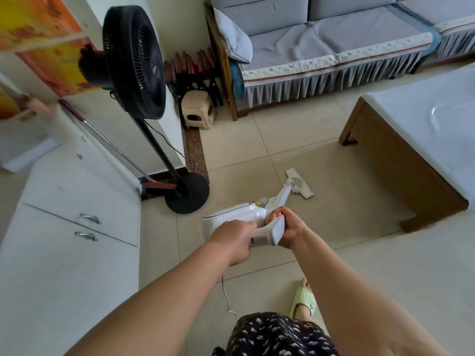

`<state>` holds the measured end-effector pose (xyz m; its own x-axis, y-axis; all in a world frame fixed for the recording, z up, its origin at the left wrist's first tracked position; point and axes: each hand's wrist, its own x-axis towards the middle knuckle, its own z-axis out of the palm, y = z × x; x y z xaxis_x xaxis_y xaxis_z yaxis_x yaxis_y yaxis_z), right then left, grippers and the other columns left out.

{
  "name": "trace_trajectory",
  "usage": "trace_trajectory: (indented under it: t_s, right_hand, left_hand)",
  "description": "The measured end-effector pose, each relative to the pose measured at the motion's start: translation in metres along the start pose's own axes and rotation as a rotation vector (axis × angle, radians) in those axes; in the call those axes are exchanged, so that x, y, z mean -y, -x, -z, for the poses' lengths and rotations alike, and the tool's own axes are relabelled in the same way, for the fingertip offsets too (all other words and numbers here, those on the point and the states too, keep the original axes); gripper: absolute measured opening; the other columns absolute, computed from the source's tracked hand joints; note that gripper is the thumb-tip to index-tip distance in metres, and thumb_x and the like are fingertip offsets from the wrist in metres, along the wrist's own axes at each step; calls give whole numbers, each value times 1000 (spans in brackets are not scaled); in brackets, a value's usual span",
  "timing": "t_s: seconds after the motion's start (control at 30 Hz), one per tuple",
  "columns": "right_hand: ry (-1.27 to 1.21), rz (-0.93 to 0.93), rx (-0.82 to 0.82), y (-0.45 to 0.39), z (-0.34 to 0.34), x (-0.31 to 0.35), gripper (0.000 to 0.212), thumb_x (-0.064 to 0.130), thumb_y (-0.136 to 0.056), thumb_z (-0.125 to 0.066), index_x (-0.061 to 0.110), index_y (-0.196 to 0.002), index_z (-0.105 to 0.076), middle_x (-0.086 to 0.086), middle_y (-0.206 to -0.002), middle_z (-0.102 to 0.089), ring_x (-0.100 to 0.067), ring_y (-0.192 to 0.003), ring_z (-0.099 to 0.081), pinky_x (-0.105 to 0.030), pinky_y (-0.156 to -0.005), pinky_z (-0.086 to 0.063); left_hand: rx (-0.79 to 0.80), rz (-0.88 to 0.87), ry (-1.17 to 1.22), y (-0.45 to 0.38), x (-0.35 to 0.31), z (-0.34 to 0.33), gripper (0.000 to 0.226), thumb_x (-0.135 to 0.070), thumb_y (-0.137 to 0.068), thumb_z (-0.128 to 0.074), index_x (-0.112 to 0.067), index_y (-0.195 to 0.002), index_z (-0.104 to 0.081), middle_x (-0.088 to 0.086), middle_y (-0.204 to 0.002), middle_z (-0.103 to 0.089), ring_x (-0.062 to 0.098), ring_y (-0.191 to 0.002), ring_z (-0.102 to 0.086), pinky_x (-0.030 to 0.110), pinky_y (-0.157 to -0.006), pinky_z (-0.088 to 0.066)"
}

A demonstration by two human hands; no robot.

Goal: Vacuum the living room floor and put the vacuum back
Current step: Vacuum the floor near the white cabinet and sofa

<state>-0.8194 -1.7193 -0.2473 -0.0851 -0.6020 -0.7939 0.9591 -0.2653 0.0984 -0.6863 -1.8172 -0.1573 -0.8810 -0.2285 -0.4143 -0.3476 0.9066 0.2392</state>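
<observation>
Right beneath us, at six o'clock, there's our dark flower-print dress, and just past it at five o'clock a foot in a pale green slipper planted on the beige tile floor. Both bare forearms reach up the middle of the view to the white vacuum, which sits dead centre, well off the furniture. Our left hand is wrapped around the rear of the body, fingers curled over the top beside the grey panel. Our right hand grips the handle from the other side, thumb and fingers closed round it. The long axis runs from our hands toward one o'clock: body near us, short white tube slanting down and away, and the flat floor head resting on the tiles, pointing toward the gap between the sofa and the table. A thin white cord trails down the floor toward six o'clock.

At ten o'clock stands a black pedestal fan, its round base just left of the vacuum. White cabinets fill eight o'clock. A grey sofa spans twelve to two o'clock, a small beige stool sits at its left end, and a low wooden table holds three o'clock.
</observation>
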Motion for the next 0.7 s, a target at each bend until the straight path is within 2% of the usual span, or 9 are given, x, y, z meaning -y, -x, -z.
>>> trace_trajectory:
  t_s: [0.2, 0.27, 0.37, 0.53, 0.7]
  right_hand:
    - [-3, -32, -10, 11, 17, -57, 32, 18, -82, -58, 12, -52, -50, 6, -50, -48, -10, -40, -48, -18, -43, -46]
    - [-6, -23, -4, 12, 25, -61, 29, 15, -80, -57, 13, -52, -49, 6, -49, -47, -10, -40, -48, -18, -43, -45]
    - [2, 12, 15, 17, 35, -51, 23, 12, -73, -56, 13, -52, -48, 7, -50, -46, -10, -40, -48, -17, -44, -46]
    - [31, 32, 21, 16, 51, -13, 19, 14, -72, -57, 15, -57, -45, 7, -52, -45, -10, -42, -48, -18, -46, -47]
    - [35, 35, 43, 11, 48, 22, 17, 15, -72, -57, 16, -60, -45, 8, -51, -46, -10, -42, -50, -19, -45, -48]
  left_hand:
    - [39, 4, -24, 61, 11, -14, 15, -13, -84, -52, -19, -98, -54, 7, -100, -63, 29, -94, -59, 30, -68, -42]
    - [46, -21, -40, 66, 7, -15, 16, -12, -84, -51, -18, -99, -54, 8, -100, -64, 30, -94, -59, 30, -67, -40]
    - [48, -69, -47, 64, -6, -15, 18, -12, -85, -52, -17, -102, -54, 8, -101, -64, 30, -93, -59, 29, -65, -36]
    - [51, -79, -8, 43, -34, -21, 13, -14, -86, -52, -22, -90, -43, 11, -99, -64, 32, -92, -59, 29, -65, -35]
    - [34, -73, -14, 12, -47, -16, 15, -13, -85, -53, -17, -99, -51, 11, -100, -64, 33, -92, -59, 30, -65, -37]
